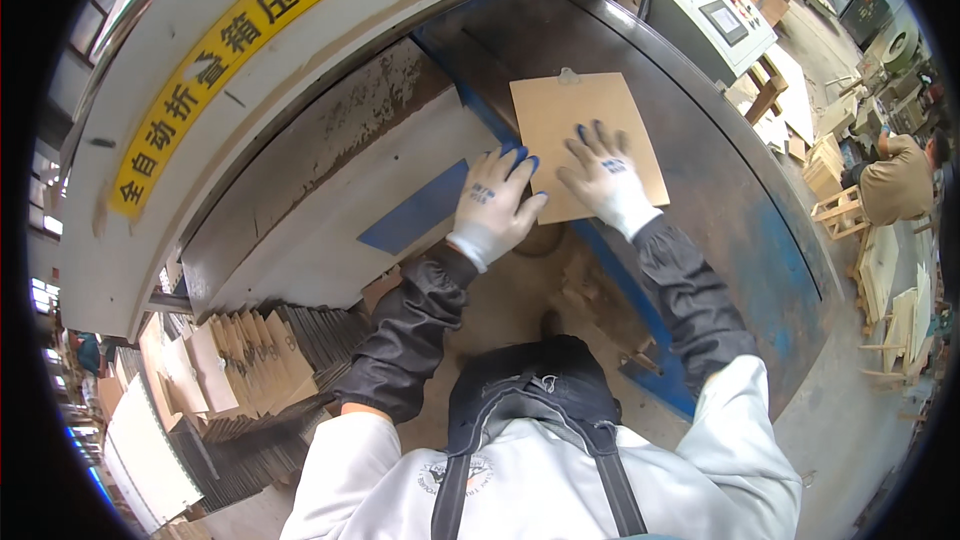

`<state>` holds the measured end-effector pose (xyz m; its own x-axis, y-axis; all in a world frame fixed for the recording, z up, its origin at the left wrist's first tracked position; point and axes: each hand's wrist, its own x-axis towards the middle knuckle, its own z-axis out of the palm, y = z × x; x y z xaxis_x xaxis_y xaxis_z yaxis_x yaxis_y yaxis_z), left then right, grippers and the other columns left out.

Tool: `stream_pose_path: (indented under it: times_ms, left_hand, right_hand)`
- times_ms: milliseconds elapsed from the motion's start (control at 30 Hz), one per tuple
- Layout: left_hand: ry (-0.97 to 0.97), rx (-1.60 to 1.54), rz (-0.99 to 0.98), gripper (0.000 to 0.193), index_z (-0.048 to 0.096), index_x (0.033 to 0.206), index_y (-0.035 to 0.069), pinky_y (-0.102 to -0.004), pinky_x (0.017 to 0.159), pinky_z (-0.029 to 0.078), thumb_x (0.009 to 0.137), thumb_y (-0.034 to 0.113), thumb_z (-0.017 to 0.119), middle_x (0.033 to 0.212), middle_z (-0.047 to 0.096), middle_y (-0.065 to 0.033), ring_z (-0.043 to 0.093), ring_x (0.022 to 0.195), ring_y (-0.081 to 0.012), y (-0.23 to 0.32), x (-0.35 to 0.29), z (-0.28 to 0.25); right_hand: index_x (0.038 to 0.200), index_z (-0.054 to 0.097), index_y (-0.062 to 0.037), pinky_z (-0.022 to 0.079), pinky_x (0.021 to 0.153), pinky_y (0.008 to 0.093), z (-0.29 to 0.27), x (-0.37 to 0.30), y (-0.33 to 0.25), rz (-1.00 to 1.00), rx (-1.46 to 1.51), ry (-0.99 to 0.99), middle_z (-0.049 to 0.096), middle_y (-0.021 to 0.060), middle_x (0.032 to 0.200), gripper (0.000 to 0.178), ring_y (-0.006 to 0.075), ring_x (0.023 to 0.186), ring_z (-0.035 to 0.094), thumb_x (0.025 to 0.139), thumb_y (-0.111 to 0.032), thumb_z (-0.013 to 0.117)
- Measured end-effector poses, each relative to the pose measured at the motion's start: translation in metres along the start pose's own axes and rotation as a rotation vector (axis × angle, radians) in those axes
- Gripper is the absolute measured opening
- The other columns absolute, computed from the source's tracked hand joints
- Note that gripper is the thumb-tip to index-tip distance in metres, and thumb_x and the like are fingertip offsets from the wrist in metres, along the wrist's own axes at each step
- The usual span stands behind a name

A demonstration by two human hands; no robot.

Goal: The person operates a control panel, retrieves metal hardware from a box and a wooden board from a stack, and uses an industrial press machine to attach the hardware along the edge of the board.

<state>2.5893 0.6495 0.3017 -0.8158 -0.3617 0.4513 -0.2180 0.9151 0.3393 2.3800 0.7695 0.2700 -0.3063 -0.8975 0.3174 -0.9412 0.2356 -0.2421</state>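
Touching one clipboard [553,125]: two gloved hands [494,202] [608,178]

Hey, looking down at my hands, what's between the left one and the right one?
In the head view, part of the flat tan board shows between the left hand and the right hand, with nothing visible on that stretch.

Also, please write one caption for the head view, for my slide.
A brown clipboard on a dark metal worktop, gloved right hand over its face, gloved left hand at its edge.
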Motion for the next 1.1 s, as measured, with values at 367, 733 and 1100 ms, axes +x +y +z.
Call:
stream_pose_path:
  times_ms: [367,733,1100]
  left_hand:
    - [-0.35,0.168,0.031,0.072,0.047,0.155,0.001,-0.0563,0.128,0.019,0.101,0.048,0.058,0.167,0.036,-0.0241,0.025,0.158,-0.0421,-0.03,0.071,0.122]
    - [-0.233,0.177,0.168,0.058,0.054,0.148,-0.001,-0.0572,0.125,0.027,0.1,0.029,0.065,0.159,0.048,-0.0227,0.041,0.149,-0.0425,-0.04,0.072,0.12]
    - [-0.208,-0.156,0.549,0.056,0.057,0.144,0.002,-0.0568,0.121,0.033,0.097,0.032,0.07,0.152,0.055,-0.0245,0.046,0.144,-0.046,0.384,-0.027,0.244]
  right_hand:
    - [0.154,0.049,-0.0026,0.013,0.13,0.0553,-0.023,-0.033,0.081,0.212,0.209,-0.163,0.046,0.0222,0.162,0.076,0.0365,0.157,0.033,0.097,-0.052,0.062]
    - [0.138,0.063,-0.0002,0.06,0.088,0.042,-0.118,-0.345,-0.097,0.64,0.777,0.285,0.075,0.0165,0.118,0.055,0.0344,0.098,0.075,0.085,-0.007,0.073]
    - [0.134,0.067,-0.0018,0.061,0.089,0.0398,-0.146,-0.622,-0.132,0.693,0.633,0.469,0.077,0.0131,0.117,0.041,0.0322,0.101,0.075,0.095,-0.012,0.074]
